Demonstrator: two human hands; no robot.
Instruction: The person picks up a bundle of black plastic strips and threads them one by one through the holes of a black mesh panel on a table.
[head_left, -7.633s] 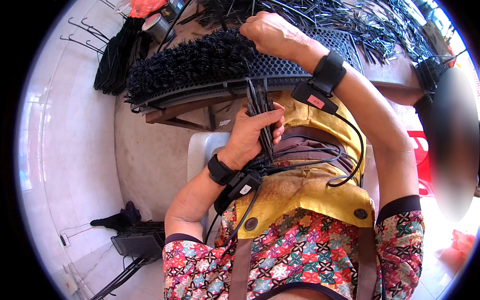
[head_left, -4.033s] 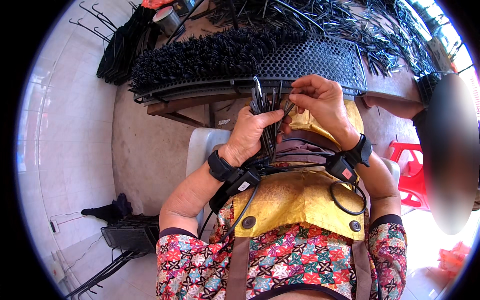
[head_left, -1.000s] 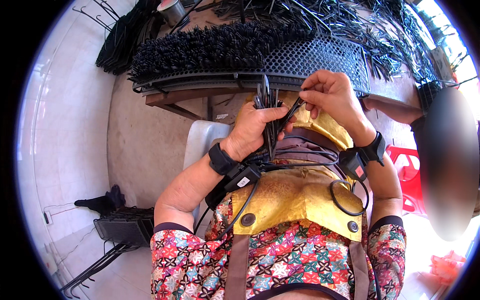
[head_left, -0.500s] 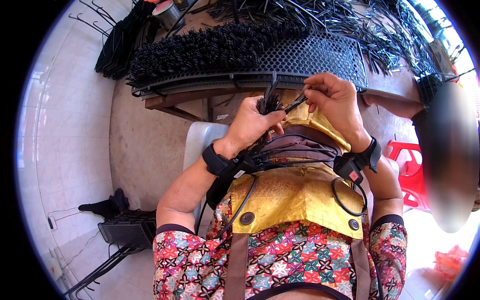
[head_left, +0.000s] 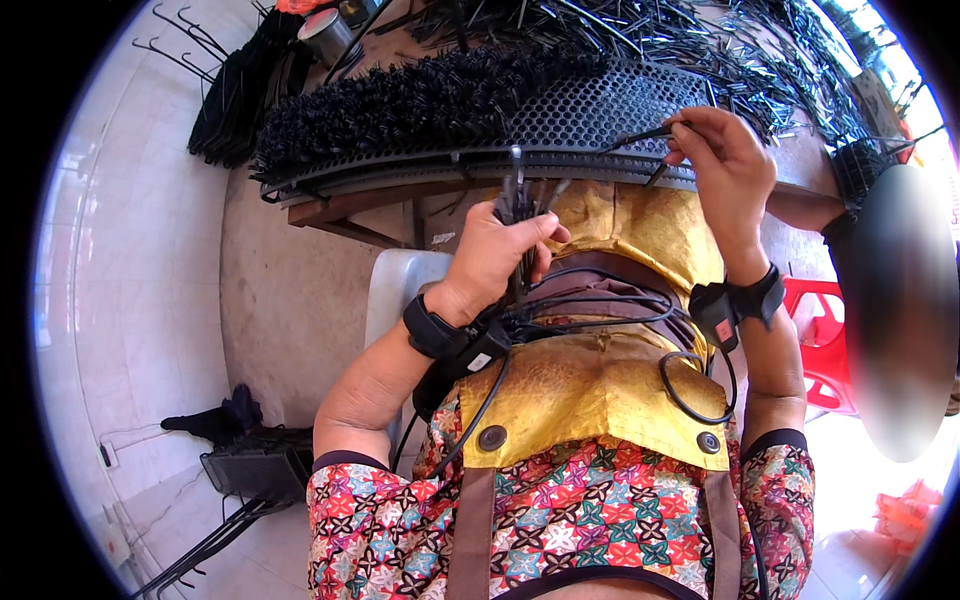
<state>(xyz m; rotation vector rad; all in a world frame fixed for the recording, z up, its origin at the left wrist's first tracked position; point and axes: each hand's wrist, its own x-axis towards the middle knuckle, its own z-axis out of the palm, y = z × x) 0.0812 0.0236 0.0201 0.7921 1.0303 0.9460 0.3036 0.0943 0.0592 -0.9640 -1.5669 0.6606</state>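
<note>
My left hand (head_left: 482,258) is closed around a bundle of thin black strips (head_left: 514,200), held above my lap with their tips pointing up and away. Farther right, my right hand (head_left: 732,178) pinches a slim black strip (head_left: 645,135) between thumb and fingers. Its far end points left, over the front edge of a black perforated plate (head_left: 590,105); whether it touches a hole I cannot tell. Dense rows of upright black strips (head_left: 400,105) fill the plate's left and middle part, while bare round holes show on its right.
Loose black strips (head_left: 745,75) lie heaped on the table behind the plate. A metal can (head_left: 326,38) and a black rack with hooks (head_left: 235,105) stand far left. Black crates (head_left: 258,465) sit on the floor at left. Right of me are a red stool (head_left: 822,345) and another person.
My right hand has moved away from the bundle, up and to the right, carrying one strip to the plate. My left hand stays near its place, the bundle now more upright.
</note>
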